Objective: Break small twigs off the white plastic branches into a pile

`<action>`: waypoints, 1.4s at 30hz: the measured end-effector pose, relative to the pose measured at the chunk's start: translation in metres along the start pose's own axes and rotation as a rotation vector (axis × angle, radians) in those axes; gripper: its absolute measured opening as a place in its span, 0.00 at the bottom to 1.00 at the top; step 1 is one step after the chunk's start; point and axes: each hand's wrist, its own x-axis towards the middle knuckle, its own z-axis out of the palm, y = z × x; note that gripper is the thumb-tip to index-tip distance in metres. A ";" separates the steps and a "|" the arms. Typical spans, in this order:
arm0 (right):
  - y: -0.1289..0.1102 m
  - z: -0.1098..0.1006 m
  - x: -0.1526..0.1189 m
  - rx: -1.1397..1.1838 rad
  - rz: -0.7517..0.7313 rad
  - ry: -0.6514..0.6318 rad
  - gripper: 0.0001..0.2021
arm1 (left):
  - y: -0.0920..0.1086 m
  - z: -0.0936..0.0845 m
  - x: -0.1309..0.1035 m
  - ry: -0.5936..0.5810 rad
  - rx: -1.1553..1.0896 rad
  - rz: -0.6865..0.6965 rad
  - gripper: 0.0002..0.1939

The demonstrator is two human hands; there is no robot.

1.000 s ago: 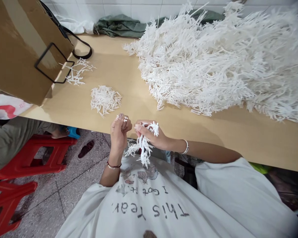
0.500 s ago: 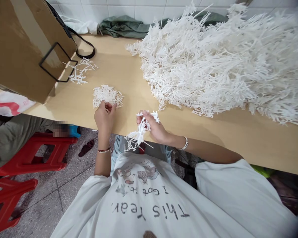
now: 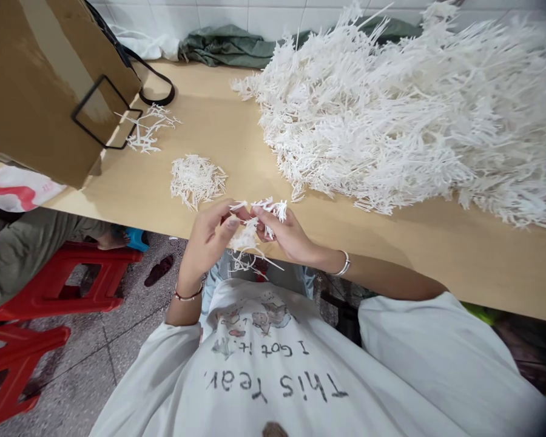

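My right hand is closed on a small bunch of white, thin, branching plastic-looking pieces, which hangs over the table's front edge. My left hand is beside that bunch, thumb and forefinger apart, fingertips at its left side; whether they touch a strand is hard to tell. A small heap of short white pieces lies on the table just beyond my left hand. To the right spreads a large mound of the same white branching pieces.
A cardboard box with a black wire frame stands at the left. Several loose white branches lie beside it. Dark green cloth runs along the tiled wall. Red stools and another person's leg are at lower left.
My left hand has moved from the small heap toward me and right, up to the bunch, and its fingers have parted. My right hand still grips the bunch in nearly the same place.
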 end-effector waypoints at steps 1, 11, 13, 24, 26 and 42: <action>-0.001 0.000 0.000 -0.026 -0.021 -0.020 0.18 | 0.003 0.002 0.000 -0.021 -0.020 -0.014 0.25; -0.009 -0.003 -0.003 -0.139 0.089 -0.378 0.29 | -0.007 0.007 -0.001 0.066 -0.065 0.011 0.06; -0.010 -0.003 -0.003 -0.151 0.099 -0.353 0.30 | -0.009 0.008 -0.001 0.119 -0.099 -0.013 0.06; -0.004 -0.008 0.012 -0.148 0.193 -0.135 0.28 | -0.072 -0.025 0.039 0.358 0.319 -0.251 0.17; -0.003 -0.009 0.013 -0.135 0.196 -0.123 0.27 | -0.078 -0.030 0.042 0.392 0.427 -0.283 0.18; -0.014 -0.018 0.008 -0.236 0.220 -0.568 0.18 | -0.010 0.002 0.024 -0.237 -0.092 -0.066 0.10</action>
